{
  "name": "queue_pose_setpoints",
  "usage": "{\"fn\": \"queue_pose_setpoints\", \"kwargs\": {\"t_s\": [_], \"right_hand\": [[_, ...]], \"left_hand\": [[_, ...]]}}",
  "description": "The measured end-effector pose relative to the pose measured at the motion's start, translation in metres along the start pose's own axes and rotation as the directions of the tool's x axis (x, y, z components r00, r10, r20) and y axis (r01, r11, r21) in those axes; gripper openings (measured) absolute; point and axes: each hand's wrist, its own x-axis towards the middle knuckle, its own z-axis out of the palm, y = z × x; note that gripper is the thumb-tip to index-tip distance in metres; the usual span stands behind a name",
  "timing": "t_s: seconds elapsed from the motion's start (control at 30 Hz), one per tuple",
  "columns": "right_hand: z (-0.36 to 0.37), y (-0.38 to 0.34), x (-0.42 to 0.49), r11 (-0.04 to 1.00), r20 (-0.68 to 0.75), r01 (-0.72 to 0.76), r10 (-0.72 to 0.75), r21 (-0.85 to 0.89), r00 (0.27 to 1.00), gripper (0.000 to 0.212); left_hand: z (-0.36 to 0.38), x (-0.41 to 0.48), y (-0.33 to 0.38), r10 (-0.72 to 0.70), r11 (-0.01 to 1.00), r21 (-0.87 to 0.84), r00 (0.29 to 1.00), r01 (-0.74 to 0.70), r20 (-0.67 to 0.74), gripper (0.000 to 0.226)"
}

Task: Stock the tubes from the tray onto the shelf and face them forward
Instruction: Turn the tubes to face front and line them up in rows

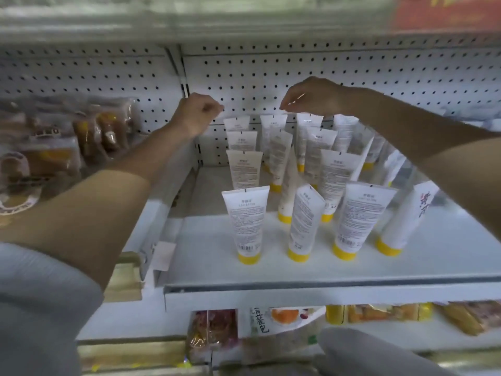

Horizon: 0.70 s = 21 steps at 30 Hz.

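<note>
- The shelf (pixel 217 270) is white metal, and its back wall (pixel 352 77) is full of small holes.
- Many white tubes (pixel 245 221) with yellow caps stand cap-down on the shelf. Their rows go from about the middle back to the back wall, more toward the right side.
- The strip along the front edge of the shelf carries nothing.
- The three nearest tubes on the left show their small-print side.
- The leaning tube (pixel 406 215) at the right end of the nearest row tilts to the right and shows red writing.
- The left hand (pixel 199 115) is raised near the back wall, just above the left tubes of the back row. Its fingers are curled into a loose fist, and nothing shows in it.
- The right hand (pixel 311 97) hangs over the back row with its fingers bent down and the tips close together, just above the tube tops. I cannot tell if it pinches one.
- Blurred snack bags (pixel 103 131) lie beyond the left edge of the shelf.
- Some packets (pixel 214 329) lie on the level below.
</note>
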Motion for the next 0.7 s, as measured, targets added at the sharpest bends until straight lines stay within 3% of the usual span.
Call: {"fn": "queue_pose_setpoints", "kwargs": {"t_s": [0.27,0.5,0.7], "right_hand": [[0.011,-0.002,0.037,1.0,0.085,0.018,-0.02,0.018,0.996,0.027],[0.016,0.008,0.056,0.999,0.137,-0.033,0.029,0.027,0.99,0.028],[0.018,0.018,0.063,0.993,0.142,-0.048,0.033,0.106,0.989,0.023]], "left_hand": [[0.007,0.025,-0.016,-0.096,0.982,-0.168,0.995,0.09,-0.028,0.03],[0.009,0.032,-0.02,-0.11,0.921,-0.356,0.983,0.156,0.146,0.025],[0.015,0.037,-0.021,-0.118,0.919,-0.338,0.958,0.205,0.261,0.033]]}}
